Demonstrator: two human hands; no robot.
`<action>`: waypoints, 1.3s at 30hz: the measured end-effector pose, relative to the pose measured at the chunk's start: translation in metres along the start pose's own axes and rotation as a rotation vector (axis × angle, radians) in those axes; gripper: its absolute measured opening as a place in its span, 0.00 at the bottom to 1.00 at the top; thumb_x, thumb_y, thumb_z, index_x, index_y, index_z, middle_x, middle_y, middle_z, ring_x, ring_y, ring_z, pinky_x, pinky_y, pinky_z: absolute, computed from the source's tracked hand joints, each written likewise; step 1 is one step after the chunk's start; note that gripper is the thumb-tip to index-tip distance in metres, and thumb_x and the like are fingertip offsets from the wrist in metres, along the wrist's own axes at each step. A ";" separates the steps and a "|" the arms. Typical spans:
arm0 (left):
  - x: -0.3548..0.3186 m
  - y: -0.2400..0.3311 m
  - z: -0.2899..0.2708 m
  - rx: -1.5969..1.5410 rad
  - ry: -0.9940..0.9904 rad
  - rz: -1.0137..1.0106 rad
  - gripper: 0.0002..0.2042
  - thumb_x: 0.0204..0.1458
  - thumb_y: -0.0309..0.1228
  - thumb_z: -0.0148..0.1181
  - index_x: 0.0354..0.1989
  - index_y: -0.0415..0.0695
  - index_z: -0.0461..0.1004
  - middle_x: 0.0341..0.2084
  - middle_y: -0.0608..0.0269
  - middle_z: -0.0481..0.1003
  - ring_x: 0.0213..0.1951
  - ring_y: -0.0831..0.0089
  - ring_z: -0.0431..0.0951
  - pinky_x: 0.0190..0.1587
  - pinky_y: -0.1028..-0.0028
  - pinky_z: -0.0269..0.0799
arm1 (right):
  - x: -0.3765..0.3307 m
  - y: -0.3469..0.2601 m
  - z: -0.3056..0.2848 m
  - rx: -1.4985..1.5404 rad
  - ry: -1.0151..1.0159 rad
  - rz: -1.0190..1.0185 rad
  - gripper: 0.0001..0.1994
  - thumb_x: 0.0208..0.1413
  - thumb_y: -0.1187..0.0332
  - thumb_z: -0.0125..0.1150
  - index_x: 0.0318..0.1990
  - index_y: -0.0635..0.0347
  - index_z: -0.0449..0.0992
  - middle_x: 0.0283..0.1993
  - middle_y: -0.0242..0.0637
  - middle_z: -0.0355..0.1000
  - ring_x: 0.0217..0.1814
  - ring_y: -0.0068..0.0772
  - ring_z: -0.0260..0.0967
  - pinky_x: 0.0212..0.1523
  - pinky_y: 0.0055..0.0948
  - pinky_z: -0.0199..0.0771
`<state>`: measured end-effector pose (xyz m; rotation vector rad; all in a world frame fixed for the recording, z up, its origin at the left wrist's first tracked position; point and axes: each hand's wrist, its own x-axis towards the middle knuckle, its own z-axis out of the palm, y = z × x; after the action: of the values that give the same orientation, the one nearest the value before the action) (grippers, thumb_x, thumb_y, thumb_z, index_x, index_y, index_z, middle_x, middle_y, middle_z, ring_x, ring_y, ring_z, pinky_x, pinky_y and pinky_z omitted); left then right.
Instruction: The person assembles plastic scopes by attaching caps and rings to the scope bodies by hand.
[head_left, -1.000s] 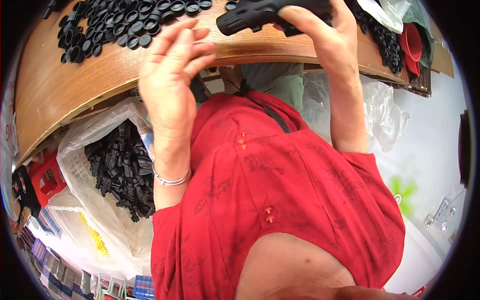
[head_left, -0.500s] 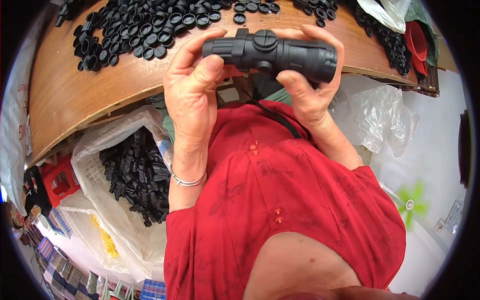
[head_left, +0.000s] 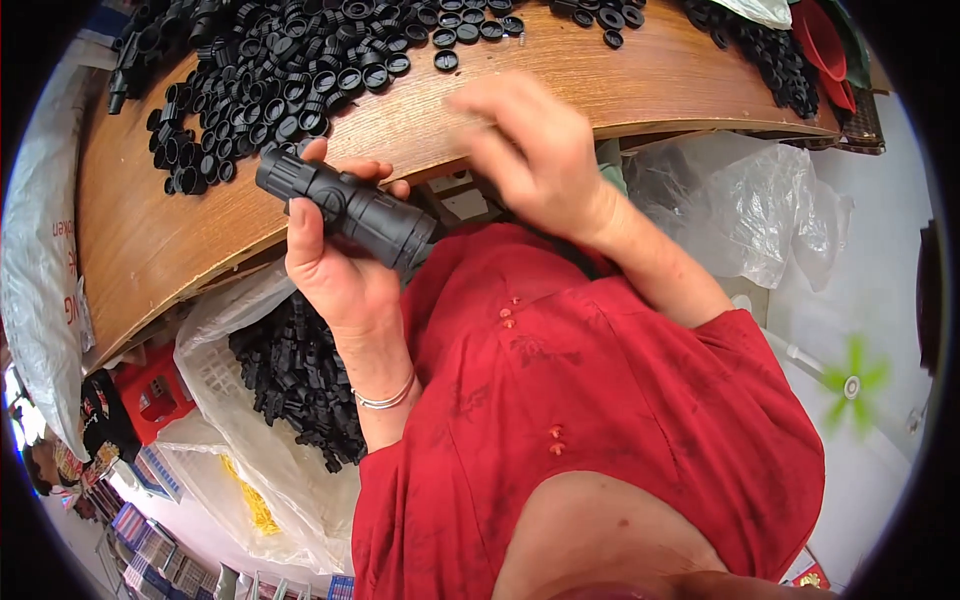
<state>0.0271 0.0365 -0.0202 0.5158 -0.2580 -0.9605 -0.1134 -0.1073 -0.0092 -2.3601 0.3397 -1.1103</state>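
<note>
A black toy rifle scope (head_left: 345,205) lies slanted in my left hand (head_left: 355,285), with the fingers and thumb wrapped round its middle. Its ribbed narrower end points to the far left, its wider end toward my red shirt. Apart from the scope, my right hand (head_left: 540,145) is over the table's near edge. Its fingers are bent and smeared by motion, so I cannot make out whether anything is between them. Just beyond the scope, many round black caps (head_left: 290,95) are heaped on the brown wooden table (head_left: 400,130).
Black scope-like parts (head_left: 300,370) fill a plastic-lined basket below the table on the left. A smaller bag holds yellow pieces (head_left: 250,495). More black parts (head_left: 770,75) and a red container (head_left: 820,40) are at the far right. A clear plastic bag (head_left: 760,215) hangs below them; a green fan (head_left: 852,387) stands nearby.
My right hand has let go of the scope and moved off it. The left hand has carried the scope left and nearer, tilting it so that its wide end points down toward me.
</note>
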 end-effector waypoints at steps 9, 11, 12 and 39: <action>0.007 -0.010 0.005 -0.060 -0.103 -0.159 0.35 0.56 0.59 0.43 0.57 0.35 0.62 0.40 0.45 0.75 0.44 0.52 0.75 0.47 0.55 0.73 | 0.047 0.039 0.019 -0.542 0.148 -0.301 0.05 0.46 0.71 0.59 0.26 0.59 0.69 0.29 0.43 0.64 0.36 0.47 0.63 0.37 0.40 0.68; 0.007 -0.007 0.002 -0.061 -0.096 -0.164 0.36 0.57 0.59 0.41 0.57 0.35 0.62 0.39 0.44 0.75 0.45 0.53 0.74 0.47 0.55 0.73 | 0.051 0.020 0.010 -0.288 0.010 -0.019 0.05 0.47 0.71 0.60 0.28 0.59 0.70 0.30 0.41 0.64 0.35 0.46 0.64 0.37 0.41 0.68; 0.008 -0.007 0.001 -0.057 -0.085 -0.157 0.36 0.57 0.60 0.39 0.57 0.34 0.62 0.39 0.44 0.74 0.45 0.53 0.74 0.45 0.55 0.74 | 0.048 0.014 0.006 -0.206 -0.060 0.141 0.06 0.48 0.69 0.58 0.32 0.61 0.73 0.33 0.45 0.69 0.38 0.50 0.67 0.40 0.43 0.69; 0.002 0.003 0.037 0.581 0.024 -0.034 0.45 0.25 0.22 0.77 0.59 0.38 0.60 0.36 0.66 0.70 0.36 0.75 0.72 0.43 0.78 0.70 | 0.003 -0.049 0.007 0.885 -0.079 0.598 0.05 0.51 0.79 0.60 0.35 0.63 0.73 0.30 0.29 0.72 0.33 0.16 0.68 0.36 0.19 0.70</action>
<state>0.0145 0.0255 0.0127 1.0641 -0.5130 -0.9071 -0.1054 -0.0648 0.0156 -1.3776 0.3846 -0.6654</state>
